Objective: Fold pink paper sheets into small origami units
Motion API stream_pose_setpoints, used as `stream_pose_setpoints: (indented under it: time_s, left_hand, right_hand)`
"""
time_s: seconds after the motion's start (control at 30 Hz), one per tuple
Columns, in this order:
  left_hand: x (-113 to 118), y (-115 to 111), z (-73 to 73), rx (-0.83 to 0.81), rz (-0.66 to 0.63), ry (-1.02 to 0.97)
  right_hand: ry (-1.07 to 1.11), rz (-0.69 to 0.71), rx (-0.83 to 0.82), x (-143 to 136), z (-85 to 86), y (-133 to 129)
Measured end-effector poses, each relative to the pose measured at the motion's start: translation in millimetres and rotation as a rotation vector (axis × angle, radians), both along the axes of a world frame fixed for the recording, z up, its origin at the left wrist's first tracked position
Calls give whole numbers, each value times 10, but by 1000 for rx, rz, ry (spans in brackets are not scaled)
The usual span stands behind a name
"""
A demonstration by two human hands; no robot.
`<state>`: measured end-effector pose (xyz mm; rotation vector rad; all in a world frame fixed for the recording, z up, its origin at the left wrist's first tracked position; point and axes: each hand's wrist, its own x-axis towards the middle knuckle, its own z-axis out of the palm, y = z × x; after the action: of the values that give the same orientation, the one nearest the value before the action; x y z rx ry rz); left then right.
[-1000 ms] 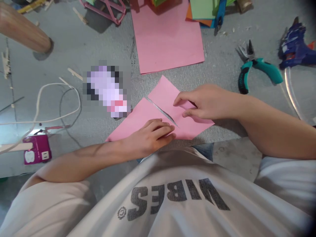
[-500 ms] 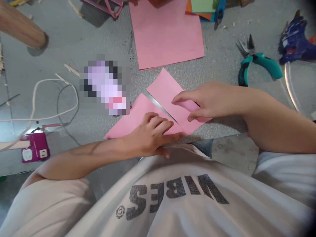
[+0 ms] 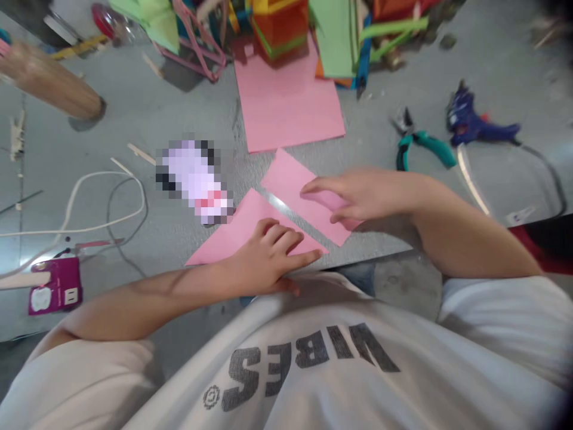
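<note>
Hands [image 3: 271, 254], half-open, gripping nothing, rest on two pink paper pieces [image 3: 244, 221], narrowly parted, near the table edge [image 3: 385, 253].

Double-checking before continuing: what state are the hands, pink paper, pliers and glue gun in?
Left hand: on the left pink piece, fingers bent.
Right hand: on the right pink piece, thumb and forefinger apart.
Left pink piece: separate from the other.
Right pink piece: separate too.
Pink sheet: flat, far end partly covered.
Pliers: lying flat, handles apart.
Glue gun: lying down, power unclear.
</note>
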<state>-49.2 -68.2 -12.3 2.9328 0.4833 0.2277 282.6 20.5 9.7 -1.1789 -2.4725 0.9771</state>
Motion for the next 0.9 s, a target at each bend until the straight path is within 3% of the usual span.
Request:
stream_pose_setpoints:
  time_s: [0.03,0.1,0.2,0.33,0.43,0.53,0.63,0.73,0.9]
  left_hand:
    - [2,-7,-8,1,9,1]
    - [11,-13,-33,6,4,-3]
    - [32,-1,-77,22,5,-45]
    - [49,13,-121,26,22,-67]
    - [58,19,-165,44,18,-89]
    - [65,33,-221,68,14,-113]
    - [61,45,-257,75,15,-126]
    - [50,49,-262,81,17,-142]
    - [46,54,-260,79,15,-129]
  right_hand:
    - [-13,113,-52,-44,104,3]
    - [-11,141,-36,-123,271,7]
    - [53,4,124,-171,375,21]
    - [-136,-192,462,-92,446,130]
    - [-265,-265,578,0,619,400]
    - [-439,-343,728,12,835,921]
    - [-605,-413,686,-100,953,1562]
    - [-690,-483,506,-250,922,2082]
    - [-595,-551,351,-387,679,2442]
